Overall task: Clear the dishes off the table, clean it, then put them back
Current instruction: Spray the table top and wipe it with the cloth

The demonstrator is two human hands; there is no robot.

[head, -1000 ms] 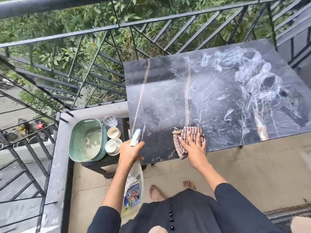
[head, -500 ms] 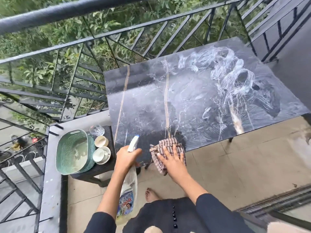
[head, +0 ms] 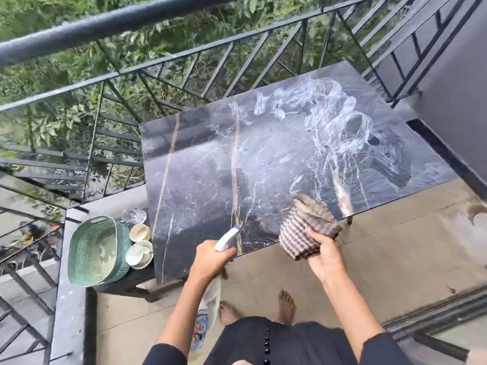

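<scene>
A black marbled tabletop (head: 200, 180) is set on a tiled balcony floor (head: 395, 259) beside a dark railing (head: 184, 56). White cleaner smears (head: 329, 119) are spread toward its 1 o'clock corner. A checked cloth (head: 303, 227) is clutched in the right hand (head: 326, 256) grip at the 5 o'clock edge. A spray bottle (head: 226, 239) is clasped by the left hand (head: 210, 259) at 6 o'clock. Cups (head: 139, 255) and a green basket (head: 79, 241) are kept on a low stand (head: 137, 279) at 9 o'clock.

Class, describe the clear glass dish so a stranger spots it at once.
Start at the black marble table. Left of it, a low dark side table holds a green woven basket and two cream cups. The clear cut-glass dish sits farthest back, the only transparent piece.
</scene>
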